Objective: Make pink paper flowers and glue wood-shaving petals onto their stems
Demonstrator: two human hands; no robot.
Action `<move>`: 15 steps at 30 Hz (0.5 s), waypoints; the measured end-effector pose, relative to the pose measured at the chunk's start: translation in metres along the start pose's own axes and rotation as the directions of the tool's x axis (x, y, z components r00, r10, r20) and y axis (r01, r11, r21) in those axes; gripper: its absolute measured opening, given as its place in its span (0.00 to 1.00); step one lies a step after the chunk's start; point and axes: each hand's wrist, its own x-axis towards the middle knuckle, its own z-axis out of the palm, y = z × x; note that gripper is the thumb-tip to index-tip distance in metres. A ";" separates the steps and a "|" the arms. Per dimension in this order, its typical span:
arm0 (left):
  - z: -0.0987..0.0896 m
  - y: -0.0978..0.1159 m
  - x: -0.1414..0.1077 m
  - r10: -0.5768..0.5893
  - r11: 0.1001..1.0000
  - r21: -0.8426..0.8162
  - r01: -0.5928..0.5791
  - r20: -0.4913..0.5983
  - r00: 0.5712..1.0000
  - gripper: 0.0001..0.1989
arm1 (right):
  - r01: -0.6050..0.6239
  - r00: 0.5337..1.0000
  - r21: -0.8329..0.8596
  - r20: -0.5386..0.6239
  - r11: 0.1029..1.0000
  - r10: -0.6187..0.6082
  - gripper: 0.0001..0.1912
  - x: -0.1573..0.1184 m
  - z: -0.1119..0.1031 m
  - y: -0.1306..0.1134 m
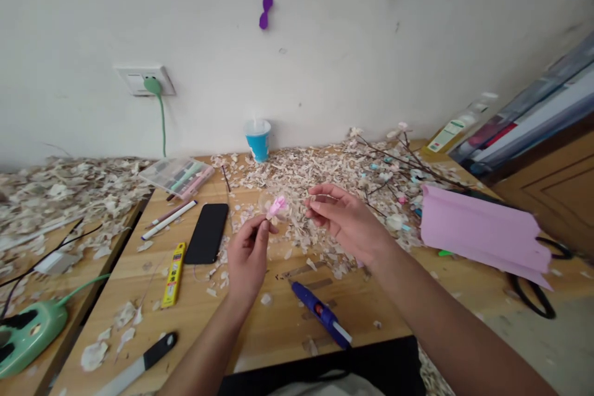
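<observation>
Left hand [247,253] pinches a small pink flower [277,205] between fingertips, above the desk [260,322]. Right hand [343,216], just beside it, is loosely curled and grasps nothing visible. Glue gun [322,314] lies near; phone [207,232] to the left; pink paper [482,232] at right.

**Two bare hands raised close together, left pinching, right loosely open**

Both forearms reach forward from the bottom edge, bare to the elbow. The left arm comes up from the lower middle, its wrist straight. The left hand [248,253] shows its back to the camera, fingers curled in, thumb and forefinger pressed together at the top in a fine pinch. The right arm enters from the lower right corner and angles inward. The right hand [346,216] sits a little higher and farther out, palm turned leftward, fingers half bent and slightly spread, their tips pointing toward the left hand's pinch without touching it.
</observation>
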 end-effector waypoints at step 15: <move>0.021 0.039 -0.041 0.024 1.000 -0.004 -0.024 0.051 0.998 0.08 | 0.560 0.770 -0.456 -0.024 0.692 -0.638 0.08 -0.088 -0.006 -0.022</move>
